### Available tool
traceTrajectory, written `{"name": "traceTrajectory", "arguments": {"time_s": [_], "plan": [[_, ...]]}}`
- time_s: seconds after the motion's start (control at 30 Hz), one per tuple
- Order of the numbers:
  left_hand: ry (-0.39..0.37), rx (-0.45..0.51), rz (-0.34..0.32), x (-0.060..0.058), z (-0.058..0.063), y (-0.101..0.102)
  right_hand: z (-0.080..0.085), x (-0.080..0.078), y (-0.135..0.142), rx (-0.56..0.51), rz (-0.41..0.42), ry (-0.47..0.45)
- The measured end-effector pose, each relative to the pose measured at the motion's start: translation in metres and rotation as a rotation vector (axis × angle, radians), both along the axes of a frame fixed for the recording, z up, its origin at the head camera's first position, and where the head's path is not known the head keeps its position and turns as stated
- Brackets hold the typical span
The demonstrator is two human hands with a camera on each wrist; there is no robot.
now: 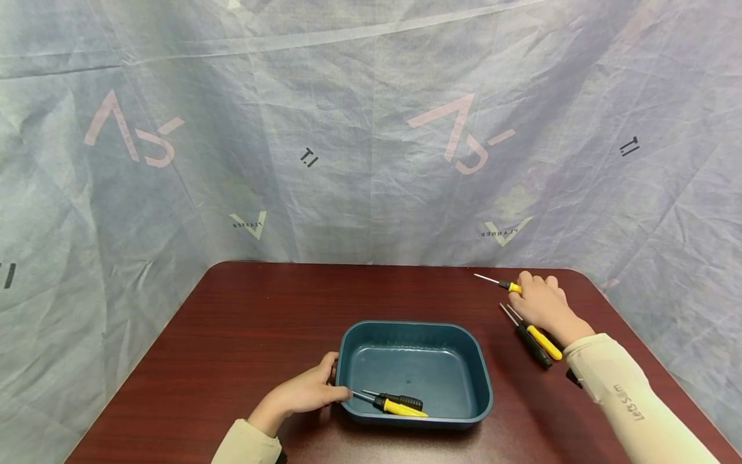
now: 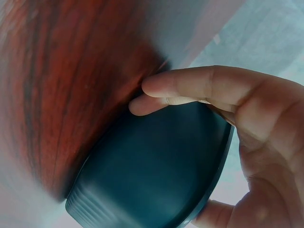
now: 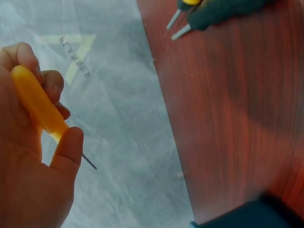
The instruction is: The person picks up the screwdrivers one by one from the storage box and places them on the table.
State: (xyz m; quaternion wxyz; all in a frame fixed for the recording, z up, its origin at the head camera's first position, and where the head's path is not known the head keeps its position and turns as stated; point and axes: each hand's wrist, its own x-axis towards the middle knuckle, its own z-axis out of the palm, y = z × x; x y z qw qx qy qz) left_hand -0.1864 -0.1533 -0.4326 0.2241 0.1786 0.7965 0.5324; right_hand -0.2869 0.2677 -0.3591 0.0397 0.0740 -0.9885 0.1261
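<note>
My right hand (image 1: 543, 301) grips a screwdriver by its yellow handle (image 3: 37, 99) near the back right of the table; its thin shaft points left in the head view. Below that hand lie a yellow-handled screwdriver (image 1: 545, 342) and a black-handled screwdriver (image 1: 534, 346), side by side. My left hand (image 1: 304, 390) holds the left wall of a dark teal plastic bin (image 1: 485, 386), thumb over the rim and fingers along the outside. Inside the bin, at its near left, rest another yellow-handled screwdriver (image 1: 400, 408) and a black-handled one (image 1: 406, 401).
The bin stands at the front middle of a reddish-brown wooden table (image 1: 255, 322). Behind the table and at both sides hangs a grey printed sheet (image 1: 371, 193), close to the table's edges.
</note>
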Motion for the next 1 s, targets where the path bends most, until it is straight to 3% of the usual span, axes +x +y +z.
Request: {"name": "traceTrajectory", "arguments": {"time_s": [1.0], "plan": [[-0.021,0.007,-0.005,-0.001,-0.002,-0.001,-0.028,-0.004,0.055,-0.059,-0.082,-0.137]]}}
